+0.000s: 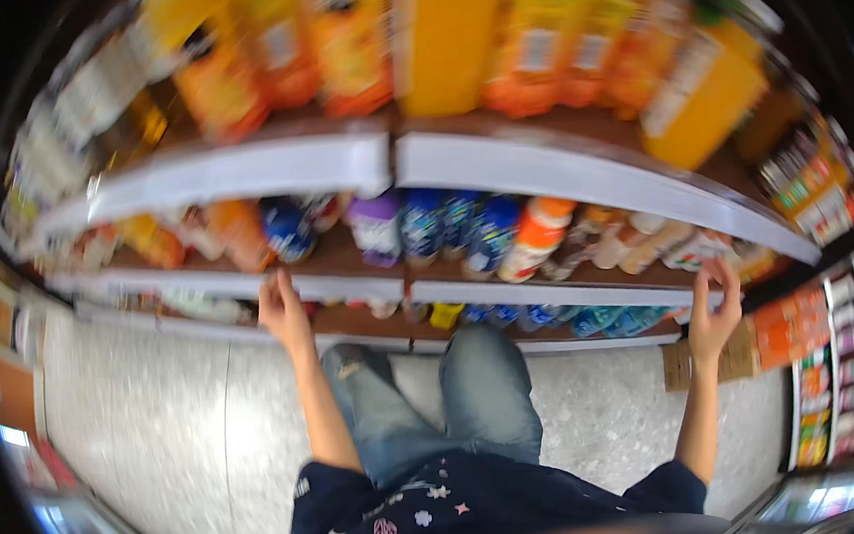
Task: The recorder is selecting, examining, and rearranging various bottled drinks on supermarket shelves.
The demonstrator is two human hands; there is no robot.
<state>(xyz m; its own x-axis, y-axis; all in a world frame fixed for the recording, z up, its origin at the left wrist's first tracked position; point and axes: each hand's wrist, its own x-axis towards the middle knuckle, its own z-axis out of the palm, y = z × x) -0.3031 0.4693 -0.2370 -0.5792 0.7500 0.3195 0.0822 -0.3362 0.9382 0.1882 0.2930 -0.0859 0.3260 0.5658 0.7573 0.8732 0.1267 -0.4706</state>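
My left hand (282, 312), fingers loosely curled and nothing visible in it, is in front of the white price strip (345, 284) of a brown shelf. Behind its fingertips stand an orange package (240, 233) and a dark blue container (287, 229). Off to the right, my right hand (715, 308) is raised by the far end of the same shelf, thumb and fingers apart. Closest to it is a white pack (696, 249); blur hides whether the fingertips touch it. Between my hands stand a purple-and-white bottle (376, 226), several blue bottles (496, 235) and an orange-and-white bottle (538, 239).
An upper shelf edge (261, 171) juts out above, bearing yellow-orange bags (350, 55) and a yellow box (447, 39). Blue-green bottles (612, 319) line the lowest shelf near my knees. Cardboard boxes (735, 352) rest on the floor at right, beside another stocked rack (848, 362).
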